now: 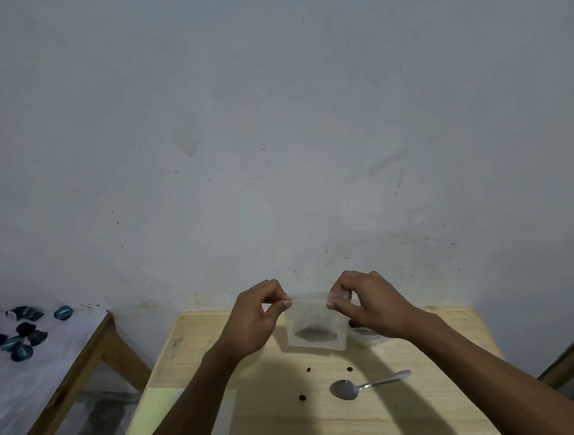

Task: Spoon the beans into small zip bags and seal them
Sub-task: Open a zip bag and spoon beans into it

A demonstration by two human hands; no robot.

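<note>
Both hands (255, 317) (364, 302) pinch the zip bag (316, 325) top; beans (313, 333) inside blurred.

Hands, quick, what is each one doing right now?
Left hand: fingers pinch the left top corner of the small zip bag.
Right hand: fingers pinch the bag's right top corner.

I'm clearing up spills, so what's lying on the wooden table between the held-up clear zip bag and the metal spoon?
In the head view, two small dark beans lie on the bare light wooden table, between the clear zip bag and the metal spoon.
</note>
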